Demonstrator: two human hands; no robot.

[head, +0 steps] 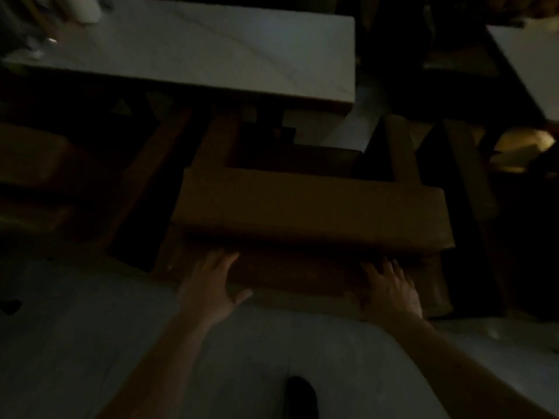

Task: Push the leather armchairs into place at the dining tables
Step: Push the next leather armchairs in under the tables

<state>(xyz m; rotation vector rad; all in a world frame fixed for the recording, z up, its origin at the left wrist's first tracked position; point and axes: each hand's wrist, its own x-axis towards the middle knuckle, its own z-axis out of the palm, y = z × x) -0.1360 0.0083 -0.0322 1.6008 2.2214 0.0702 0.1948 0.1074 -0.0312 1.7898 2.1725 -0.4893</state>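
- My shoe (301, 396) stands on the pale floor (75, 343) below me.
- My left hand (208, 285) and right hand (390, 290) are spread flat, fingers open, well apart on the rear face of the armchair (308, 207); they grip nothing.
- I judge the push is in hand: the seat sits just short of the desk (211, 52), its arms reaching under the edge.
- Next comes an even shove from both palms, straight ahead.

Pale floor (75, 343), brown leather armchair (311, 207) on it, white table (211, 55), perhaps marble
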